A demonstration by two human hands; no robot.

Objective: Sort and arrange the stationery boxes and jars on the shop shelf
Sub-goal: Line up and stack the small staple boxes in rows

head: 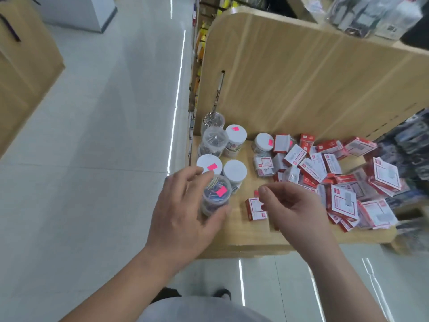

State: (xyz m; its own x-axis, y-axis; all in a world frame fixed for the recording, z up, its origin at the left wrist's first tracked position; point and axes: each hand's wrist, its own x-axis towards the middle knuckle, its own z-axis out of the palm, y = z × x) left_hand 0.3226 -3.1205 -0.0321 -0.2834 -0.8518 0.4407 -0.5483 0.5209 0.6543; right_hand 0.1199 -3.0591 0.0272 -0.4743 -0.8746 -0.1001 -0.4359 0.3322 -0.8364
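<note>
Left hand (pixel 185 205) curled round clear plastic jar of coloured clips (pixel 216 196), near left on light wooden shelf (pixel 243 238), right hand (pixel 292 205) loosely curled over small red-and-white cardboard box (pixel 254 209), hold unclear, more boxes (pixel 343 198) heaped right.

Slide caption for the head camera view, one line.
Left hand grips a jar of coloured clips; right hand hovers above a red-and-white box on the shelf.

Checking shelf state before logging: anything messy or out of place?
Yes. The boxes are a tumbled heap at the shelf's right, tilted and overlapping, unlike the upright jars at left. A lone box lies near the front. A stray jar stands at the heap's edge. Left hand grips a clip jar.
</note>
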